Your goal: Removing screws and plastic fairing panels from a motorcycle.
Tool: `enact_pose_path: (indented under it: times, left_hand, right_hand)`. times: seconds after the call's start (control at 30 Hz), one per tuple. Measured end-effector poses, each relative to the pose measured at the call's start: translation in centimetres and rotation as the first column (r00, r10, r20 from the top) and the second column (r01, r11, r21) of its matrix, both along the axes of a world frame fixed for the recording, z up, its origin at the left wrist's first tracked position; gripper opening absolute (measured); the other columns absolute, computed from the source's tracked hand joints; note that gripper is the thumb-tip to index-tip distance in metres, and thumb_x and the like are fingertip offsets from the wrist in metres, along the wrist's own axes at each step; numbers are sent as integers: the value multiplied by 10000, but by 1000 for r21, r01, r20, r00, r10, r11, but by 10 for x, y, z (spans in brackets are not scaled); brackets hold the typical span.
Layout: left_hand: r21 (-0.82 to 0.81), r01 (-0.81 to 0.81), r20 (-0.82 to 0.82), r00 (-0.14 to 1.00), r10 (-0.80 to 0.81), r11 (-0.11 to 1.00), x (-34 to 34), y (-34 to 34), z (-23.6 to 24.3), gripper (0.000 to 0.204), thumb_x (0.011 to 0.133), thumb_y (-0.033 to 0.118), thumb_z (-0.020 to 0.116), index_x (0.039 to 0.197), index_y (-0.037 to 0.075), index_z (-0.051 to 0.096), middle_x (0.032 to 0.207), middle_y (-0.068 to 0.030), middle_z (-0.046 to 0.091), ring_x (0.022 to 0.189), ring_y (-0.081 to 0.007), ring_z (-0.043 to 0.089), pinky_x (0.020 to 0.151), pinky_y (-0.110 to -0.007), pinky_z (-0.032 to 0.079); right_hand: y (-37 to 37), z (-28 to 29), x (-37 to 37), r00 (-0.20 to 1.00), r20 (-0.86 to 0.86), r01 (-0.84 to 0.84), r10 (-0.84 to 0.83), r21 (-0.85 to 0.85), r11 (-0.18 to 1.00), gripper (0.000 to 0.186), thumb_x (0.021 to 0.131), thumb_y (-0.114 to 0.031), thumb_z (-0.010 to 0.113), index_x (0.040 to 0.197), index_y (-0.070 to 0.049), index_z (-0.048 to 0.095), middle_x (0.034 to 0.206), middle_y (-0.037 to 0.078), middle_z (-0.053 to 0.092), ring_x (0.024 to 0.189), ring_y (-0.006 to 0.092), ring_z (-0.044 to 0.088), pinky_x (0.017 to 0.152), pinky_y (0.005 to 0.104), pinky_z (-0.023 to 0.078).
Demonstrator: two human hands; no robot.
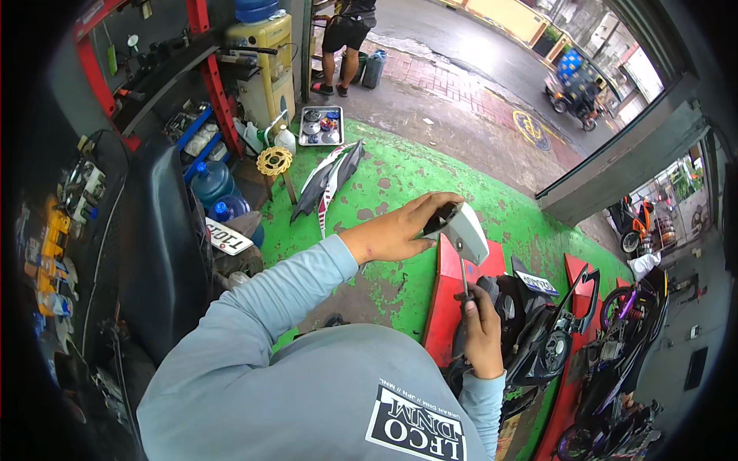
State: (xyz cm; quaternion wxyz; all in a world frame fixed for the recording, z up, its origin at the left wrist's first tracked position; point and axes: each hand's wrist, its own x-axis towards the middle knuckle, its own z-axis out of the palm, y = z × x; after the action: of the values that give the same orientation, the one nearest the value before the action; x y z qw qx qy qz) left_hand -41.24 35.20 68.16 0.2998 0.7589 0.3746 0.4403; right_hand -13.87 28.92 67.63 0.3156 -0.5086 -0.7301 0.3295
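Observation:
Held up in front of me is a white and black plastic part (469,237) with a curved shell, its exact kind unclear. My left hand (393,230) grips its dark side, fingers over the top and thumb below. From underneath, my right hand (483,332) holds a screwdriver (464,278) upright, fingers closed round the handle. Its thin metal shaft reaches up to the lower edge of the white shell. Whether the tip sits in a screw is too small to make out.
Below my hands stands a red lift platform (453,296) beside a partly dismantled motorcycle (538,338). On the green floor (392,169) lie a fairing panel (332,184) and a metal tray (321,126) of parts. A black motorcycle seat (169,238) is left; a person (350,38) stands beyond.

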Motion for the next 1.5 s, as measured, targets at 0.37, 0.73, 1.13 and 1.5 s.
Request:
enact_pose_path:
  times: [0.37,0.73,1.13,1.5]
  left_hand:
    - [67,-10,-35,999,12,998,32,9,0,853,796,-65,619,1541,177,281,1441,-177,422,1369,-404,408,1156,-456,377]
    - [-85,-51,37,998,54,995,71,38,-3,854,820,-1,694,1534,122,243,1492,-206,394,1401,-366,419,1158,-419,358]
    - [-86,-340,317,882,349,937,121,73,-40,885,834,2,783,1516,60,222,1367,-143,454,1224,-239,529,1023,-362,470]
    - [-181,-285,217,922,321,941,145,91,-50,906,829,-10,779,1524,73,204,1358,-141,471,1210,-237,541,1031,-380,462]
  right_hand:
    - [20,-7,21,997,-3,-75,76,117,990,322,852,-24,734,1128,35,579,992,142,590,851,277,600,802,347,493]
    - [57,37,44,990,141,-45,11,240,970,276,861,-127,746,1070,9,626,1025,168,568,838,349,607,734,415,494]
    - [124,72,75,938,332,-125,-99,591,797,113,873,-144,643,910,-62,574,804,113,573,801,310,622,656,458,492]
    - [162,49,96,972,23,-231,235,308,923,169,948,-150,613,1025,0,628,808,179,651,793,354,662,703,448,514]
